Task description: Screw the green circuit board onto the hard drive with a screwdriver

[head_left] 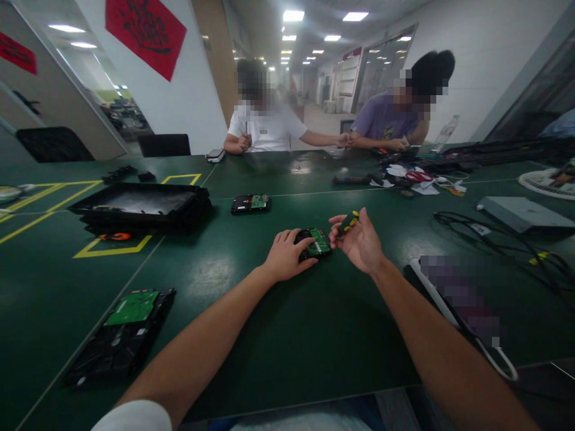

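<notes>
A hard drive (320,242) with a green circuit board lies on the green table in front of me. My left hand (287,254) lies over its left side, gripping it with the thumb at the near edge and the fingers across the top. Just right of the drive, my right hand (362,244) is raised, palm partly turned up. Its fingers are closed around a screwdriver (348,222) with a black and yellow handle; the shaft cannot be made out. Another hard drive (250,203) sits farther back, and a larger-looking one (130,326) lies at the near left.
Stacked black trays (144,203) stand at left, an orange-handled tool (115,236) by them. At right are black cables (485,230), a grey box (527,214) and a phone-like device (458,293). Two people (269,126) sit across the table near scattered tools and papers (417,179).
</notes>
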Available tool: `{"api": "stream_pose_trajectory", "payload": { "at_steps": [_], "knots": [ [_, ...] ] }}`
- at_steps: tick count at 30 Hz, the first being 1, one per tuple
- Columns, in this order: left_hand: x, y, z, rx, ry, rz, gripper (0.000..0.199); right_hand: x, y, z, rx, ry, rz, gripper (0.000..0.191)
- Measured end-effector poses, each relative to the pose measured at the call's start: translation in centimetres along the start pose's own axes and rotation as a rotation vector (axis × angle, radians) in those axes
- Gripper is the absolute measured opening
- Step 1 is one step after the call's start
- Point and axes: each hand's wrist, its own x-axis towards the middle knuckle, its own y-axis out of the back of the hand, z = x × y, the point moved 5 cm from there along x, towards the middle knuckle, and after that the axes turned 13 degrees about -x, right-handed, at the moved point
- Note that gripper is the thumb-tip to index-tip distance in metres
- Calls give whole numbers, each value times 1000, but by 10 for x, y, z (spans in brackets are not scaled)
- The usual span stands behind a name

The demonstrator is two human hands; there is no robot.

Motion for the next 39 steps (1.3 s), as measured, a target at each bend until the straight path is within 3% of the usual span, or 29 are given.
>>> {"api": "stream_pose_trajectory", "payload": {
  "at_steps": [14, 22, 39],
  "knots": [
    [0, -1, -2, -21, -6, 19, 63, -4, -2, -5, 71, -28, -10, 33],
    [-1, 0, 0, -12, -5, 17, 63, -4, -7, -8, 58, -14, -35, 48],
    [0, 1, 0, -20, 3, 10, 63, -5, -10, -11, 55, 19, 9, 45]
  ]
}}
